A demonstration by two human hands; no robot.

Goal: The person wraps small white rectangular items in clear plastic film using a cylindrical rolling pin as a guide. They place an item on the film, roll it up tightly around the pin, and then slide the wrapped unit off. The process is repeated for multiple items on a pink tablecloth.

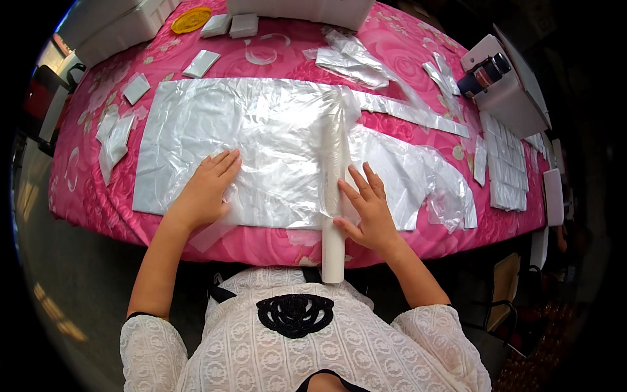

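Note:
My left hand (208, 189) lies with fingers stretched out on a wide sheet of clear, shiny plastic film (261, 124) spread over the table. Across the sheet's right part runs a pale roll or tube (333, 255), its near end jutting past the table edge toward me. Fingers spread, my right hand (371, 208) rests against the right side of this roll, not wrapped round it. More crumpled plastic film (392, 173) extends to the right, partly beneath my right hand. A loose film flap shows beside my left wrist.
A pink floral cloth (287, 245) covers the table. Folded plastic packets (201, 64) lie at the far left, near a yellow woven-looking disc (191, 20). White foam boxes (300, 10) stand at the back. On the right are a dark bottle (484, 75) and stacked plastic bundles (504, 163).

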